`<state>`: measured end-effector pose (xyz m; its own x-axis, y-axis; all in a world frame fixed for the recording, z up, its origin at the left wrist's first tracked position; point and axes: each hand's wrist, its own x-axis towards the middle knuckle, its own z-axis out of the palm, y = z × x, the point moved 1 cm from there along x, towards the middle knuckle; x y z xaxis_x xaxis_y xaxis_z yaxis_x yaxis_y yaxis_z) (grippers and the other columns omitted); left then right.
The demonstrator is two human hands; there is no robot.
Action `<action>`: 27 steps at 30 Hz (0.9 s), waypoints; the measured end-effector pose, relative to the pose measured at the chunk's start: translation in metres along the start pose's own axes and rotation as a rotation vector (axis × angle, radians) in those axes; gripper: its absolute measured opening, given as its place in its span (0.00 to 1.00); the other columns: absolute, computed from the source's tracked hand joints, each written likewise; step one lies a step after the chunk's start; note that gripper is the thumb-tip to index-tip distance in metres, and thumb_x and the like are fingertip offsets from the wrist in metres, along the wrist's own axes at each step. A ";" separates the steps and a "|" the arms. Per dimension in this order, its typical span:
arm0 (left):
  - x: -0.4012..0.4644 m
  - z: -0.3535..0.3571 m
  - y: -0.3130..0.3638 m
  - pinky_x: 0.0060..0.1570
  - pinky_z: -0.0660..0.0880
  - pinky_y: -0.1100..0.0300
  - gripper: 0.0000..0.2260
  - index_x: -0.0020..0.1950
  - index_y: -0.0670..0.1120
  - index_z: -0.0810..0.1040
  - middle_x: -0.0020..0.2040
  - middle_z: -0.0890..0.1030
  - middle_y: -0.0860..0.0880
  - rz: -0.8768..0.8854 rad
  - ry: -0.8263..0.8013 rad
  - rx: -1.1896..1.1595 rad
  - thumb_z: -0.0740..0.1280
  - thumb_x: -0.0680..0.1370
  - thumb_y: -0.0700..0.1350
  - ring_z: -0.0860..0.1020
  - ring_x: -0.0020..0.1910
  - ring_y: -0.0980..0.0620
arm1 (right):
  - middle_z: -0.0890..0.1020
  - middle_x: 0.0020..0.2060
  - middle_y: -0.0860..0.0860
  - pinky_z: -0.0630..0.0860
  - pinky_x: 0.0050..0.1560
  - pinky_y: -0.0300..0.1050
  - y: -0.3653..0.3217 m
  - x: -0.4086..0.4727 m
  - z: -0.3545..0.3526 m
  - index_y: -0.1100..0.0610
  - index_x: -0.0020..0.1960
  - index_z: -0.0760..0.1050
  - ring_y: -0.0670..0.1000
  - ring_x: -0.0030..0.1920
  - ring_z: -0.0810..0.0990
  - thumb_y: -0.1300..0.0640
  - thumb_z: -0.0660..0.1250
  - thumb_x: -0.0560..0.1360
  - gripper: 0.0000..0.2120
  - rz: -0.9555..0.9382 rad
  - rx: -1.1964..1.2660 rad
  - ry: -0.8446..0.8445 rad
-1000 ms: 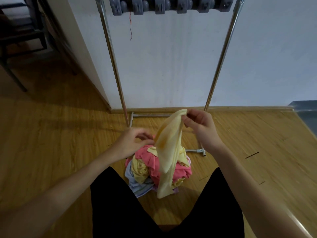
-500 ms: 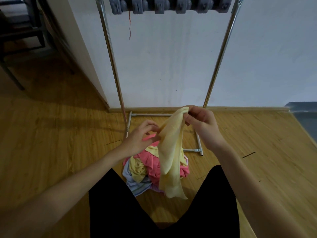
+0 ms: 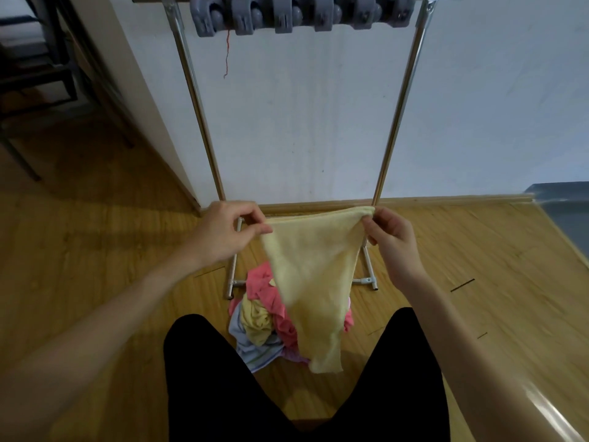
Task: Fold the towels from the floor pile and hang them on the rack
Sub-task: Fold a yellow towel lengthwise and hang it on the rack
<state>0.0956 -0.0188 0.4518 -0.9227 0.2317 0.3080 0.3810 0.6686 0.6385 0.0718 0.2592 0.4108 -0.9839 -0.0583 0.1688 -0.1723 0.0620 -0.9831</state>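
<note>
A: Now spreading yellow towel (image 3: 314, 282) above floor pile (image 3: 271, 323). Left hand (image 3: 228, 232) pinching one top corner, right hand (image 3: 390, 239) pinching the other.
B: Step?
A: Pre-fold. Next likely: bring corners together, then lift to rack (image 3: 403, 100). Nothing hung yet.

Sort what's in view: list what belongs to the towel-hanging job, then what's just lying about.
Job: yellow towel pinched at its top corners by left hand and right hand; towel pile on the floor; rack with grey pegs.

Lying about: dark chair; red thread.
</note>
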 end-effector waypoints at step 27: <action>0.009 -0.035 0.077 0.47 0.75 0.61 0.15 0.60 0.51 0.80 0.44 0.80 0.53 -0.039 -0.866 0.084 0.72 0.74 0.43 0.77 0.44 0.57 | 0.82 0.53 0.54 0.76 0.50 0.39 -0.014 0.025 0.034 0.61 0.58 0.78 0.48 0.52 0.80 0.63 0.59 0.80 0.12 -0.109 -0.061 -0.044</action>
<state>0.1187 0.0105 0.5286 -0.6672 0.6409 -0.3796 0.3743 0.7291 0.5730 0.0515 0.2227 0.4264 -0.9565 -0.1121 0.2695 -0.2818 0.1138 -0.9527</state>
